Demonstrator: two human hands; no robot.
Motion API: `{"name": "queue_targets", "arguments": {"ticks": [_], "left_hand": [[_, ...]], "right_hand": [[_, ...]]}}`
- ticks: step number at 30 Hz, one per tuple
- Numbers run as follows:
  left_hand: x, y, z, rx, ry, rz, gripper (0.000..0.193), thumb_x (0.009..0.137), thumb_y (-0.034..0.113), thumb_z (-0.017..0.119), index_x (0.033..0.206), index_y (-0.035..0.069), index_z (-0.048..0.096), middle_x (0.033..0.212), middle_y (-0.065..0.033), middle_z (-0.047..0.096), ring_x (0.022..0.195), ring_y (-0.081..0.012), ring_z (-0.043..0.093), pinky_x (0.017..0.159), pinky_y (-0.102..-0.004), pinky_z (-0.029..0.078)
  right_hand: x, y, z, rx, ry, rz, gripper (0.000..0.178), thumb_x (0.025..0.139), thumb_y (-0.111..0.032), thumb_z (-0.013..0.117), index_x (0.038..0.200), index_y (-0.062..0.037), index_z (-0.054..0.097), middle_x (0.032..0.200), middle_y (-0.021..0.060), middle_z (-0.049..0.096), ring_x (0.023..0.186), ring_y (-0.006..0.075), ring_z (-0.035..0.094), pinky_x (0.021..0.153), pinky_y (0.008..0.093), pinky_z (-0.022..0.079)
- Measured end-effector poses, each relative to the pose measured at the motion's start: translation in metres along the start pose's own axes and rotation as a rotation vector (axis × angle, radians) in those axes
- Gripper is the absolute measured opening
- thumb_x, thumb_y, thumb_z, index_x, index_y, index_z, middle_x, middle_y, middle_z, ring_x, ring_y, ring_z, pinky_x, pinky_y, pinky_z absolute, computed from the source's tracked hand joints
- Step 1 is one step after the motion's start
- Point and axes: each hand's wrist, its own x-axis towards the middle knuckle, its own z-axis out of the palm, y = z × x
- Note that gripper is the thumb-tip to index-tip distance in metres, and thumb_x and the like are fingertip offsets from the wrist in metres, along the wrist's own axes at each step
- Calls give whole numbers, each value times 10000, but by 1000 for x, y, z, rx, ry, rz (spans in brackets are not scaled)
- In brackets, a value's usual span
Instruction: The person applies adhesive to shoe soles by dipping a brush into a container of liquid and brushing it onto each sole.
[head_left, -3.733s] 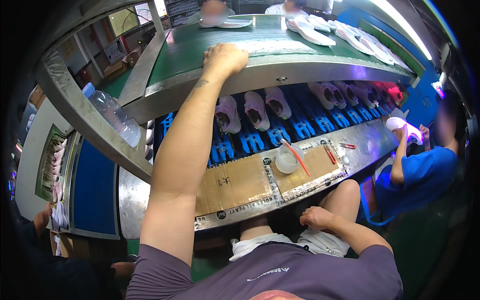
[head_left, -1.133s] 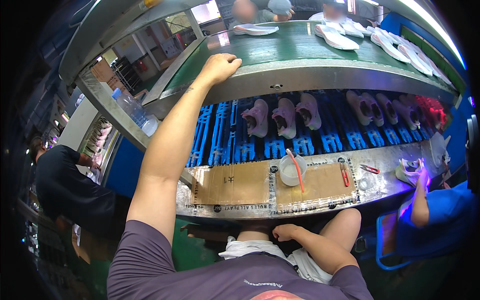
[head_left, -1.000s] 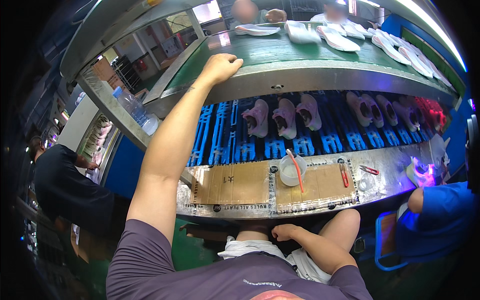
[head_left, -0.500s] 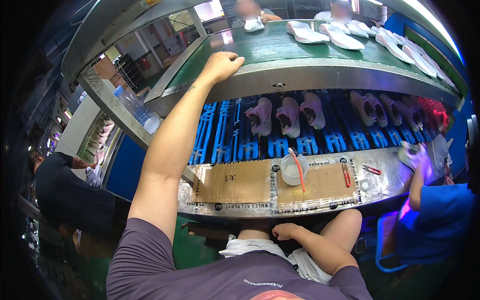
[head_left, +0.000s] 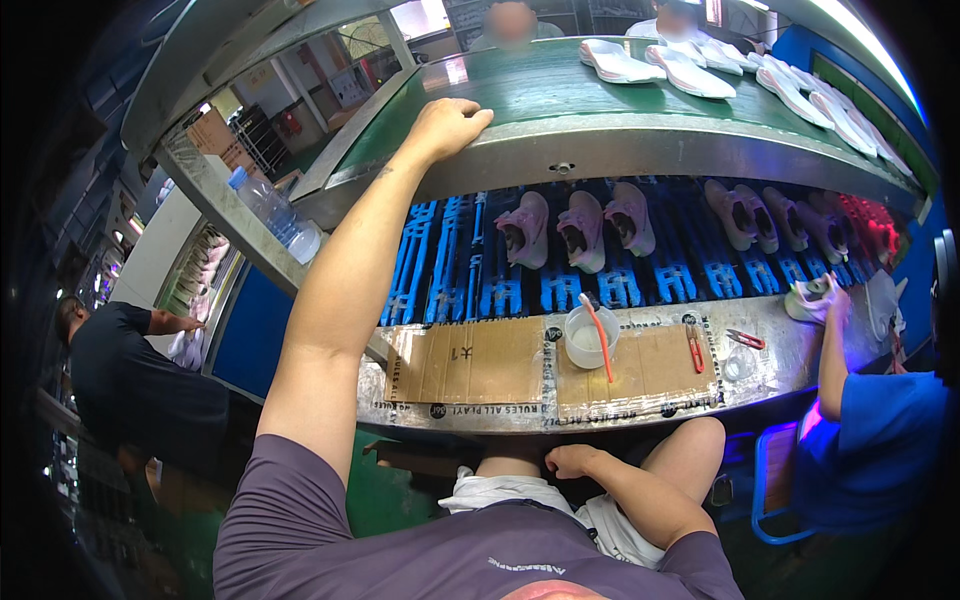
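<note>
My left hand (head_left: 447, 127) rests on the near metal rim (head_left: 520, 150) of the raised green belt (head_left: 470, 95), its fingers curled with nothing visible in them. My right hand (head_left: 570, 461) lies closed between my thighs below the bench, and no object shows in it. On the metal bench in front of me, a clear plastic cup (head_left: 583, 343) holds pale contents and a red-handled brush (head_left: 600, 335). It stands at the edge of a cardboard sheet (head_left: 650, 370). Red thread snips (head_left: 694, 348) lie to its right, and a second pair of snips (head_left: 745, 340) farther right.
White shoe soles (head_left: 690, 72) ride the upper belt. Pinkish shoes (head_left: 581, 230) stand on blue racks (head_left: 500, 293) on the lower line. A co-worker in blue (head_left: 870, 430) handles a shoe (head_left: 812, 300) at right. A plastic bottle (head_left: 265, 205) stands left, near a co-worker in black (head_left: 140, 370).
Soles and shoes on both lines have shifted slightly right. The co-worker at right has brought the shoe lower and left. The sole beside the far person is gone from view. My hands stay put.
</note>
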Motion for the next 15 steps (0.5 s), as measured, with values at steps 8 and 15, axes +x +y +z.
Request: {"name": "queue_targets", "arguments": {"ticks": [8, 15], "left_hand": [[-2, 2, -2, -17, -12, -5, 571, 962, 492, 617, 1279, 37, 755, 1286, -210, 741, 1231, -362, 685, 1079, -420, 502], [-2, 4, -3, 15, -4, -5, 591, 956, 508, 610, 1286, 39, 752, 1288, -212, 740, 1231, -367, 684, 1084, -420, 498]], "right_hand": [[-2, -1, -2, -8, -7, -2, 267, 856, -150, 674, 1114, -108, 731, 1093, 141, 762, 1065, 347, 722, 899, 457, 562], [-7, -6, -6, 12, 4, 13, 270, 830, -99, 641, 1085, -110, 727, 1103, 146, 760, 1091, 359, 719, 902, 462, 569]]}}
